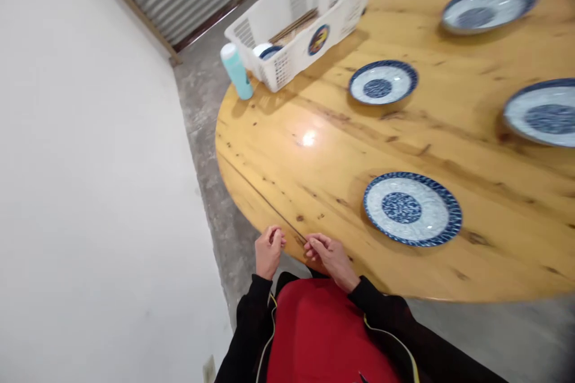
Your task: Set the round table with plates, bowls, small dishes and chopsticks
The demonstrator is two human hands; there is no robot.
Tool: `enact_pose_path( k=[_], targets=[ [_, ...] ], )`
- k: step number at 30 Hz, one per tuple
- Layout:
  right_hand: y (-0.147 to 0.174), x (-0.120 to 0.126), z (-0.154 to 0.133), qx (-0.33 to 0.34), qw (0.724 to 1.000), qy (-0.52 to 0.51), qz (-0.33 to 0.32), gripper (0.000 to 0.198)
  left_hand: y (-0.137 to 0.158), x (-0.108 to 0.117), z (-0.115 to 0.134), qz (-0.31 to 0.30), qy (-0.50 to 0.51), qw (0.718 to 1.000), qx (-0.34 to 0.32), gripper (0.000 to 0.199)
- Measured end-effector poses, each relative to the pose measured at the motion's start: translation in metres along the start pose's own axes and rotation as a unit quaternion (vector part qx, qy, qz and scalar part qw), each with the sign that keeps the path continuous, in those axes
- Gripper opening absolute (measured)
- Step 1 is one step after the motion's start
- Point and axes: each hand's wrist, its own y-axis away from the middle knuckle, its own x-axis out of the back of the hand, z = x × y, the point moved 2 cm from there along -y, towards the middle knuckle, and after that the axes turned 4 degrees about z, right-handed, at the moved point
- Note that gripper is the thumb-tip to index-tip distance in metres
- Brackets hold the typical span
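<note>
My left hand (269,246) is at the near edge of the wooden table (314,179), its fingers curled in. Beside it, a little apart, my right hand (331,256) is closed with thumb and fingertips together. Whatever either hand may hold is too small or hidden to make out. A dark seam runs along the tabletop towards my right fingertips. Closest to my right hand lies a white plate with a blue rim (431,206). A smaller blue-and-white plate (395,75) sits farther back.
Two more blue-and-white plates, one at the right (521,111) and one at the far right (516,3), lie on the table. A white plastic basket (296,60) with sticks and dishes stands at the back left, next to a light-blue bottle (238,75). A white wall (99,179) is at left.
</note>
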Motion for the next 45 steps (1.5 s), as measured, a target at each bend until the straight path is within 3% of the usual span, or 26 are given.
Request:
enact_pose_path(
  k=[4, 10, 18, 25, 28, 31, 38, 45],
  targets=[
    [-0.010, 0.002, -0.023, 0.052, 0.997, -0.029, 0.042, 0.052, -0.025, -0.010, 0.013, -0.049, -0.008, 0.998, -0.027, 0.038],
    [-0.016, 0.033, -0.059, 0.129, 0.979, -0.075, 0.139, 0.052, -0.051, -0.035, 0.032, -0.140, -0.033, 0.987, -0.074, 0.037],
    [-0.025, 0.056, -0.092, 0.185, 0.952, -0.104, 0.223, 0.047, -0.082, -0.050, 0.043, -0.225, -0.026, 0.971, -0.075, 0.038],
    [-0.066, 0.039, -0.140, 0.205, 0.935, -0.102, 0.270, 0.026, -0.132, -0.027, 0.040, -0.274, -0.033, 0.957, -0.091, 0.039],
    [-0.096, 0.031, -0.164, 0.190, 0.924, -0.120, 0.310, 0.010, -0.158, -0.009, 0.037, -0.276, -0.037, 0.956, -0.091, 0.041],
    [-0.136, 0.029, -0.191, 0.170, 0.909, -0.134, 0.355, 0.010, -0.183, 0.013, 0.037, -0.266, -0.037, 0.960, -0.081, 0.045],
    [-0.235, 0.056, -0.259, 0.133, 0.873, -0.164, 0.439, 0.021, -0.223, 0.057, 0.038, -0.200, -0.045, 0.977, -0.061, 0.057],
    [-0.288, 0.083, -0.284, 0.105, 0.852, -0.190, 0.477, 0.017, -0.237, 0.050, 0.039, -0.195, -0.016, 0.980, -0.030, 0.052]
  ],
)
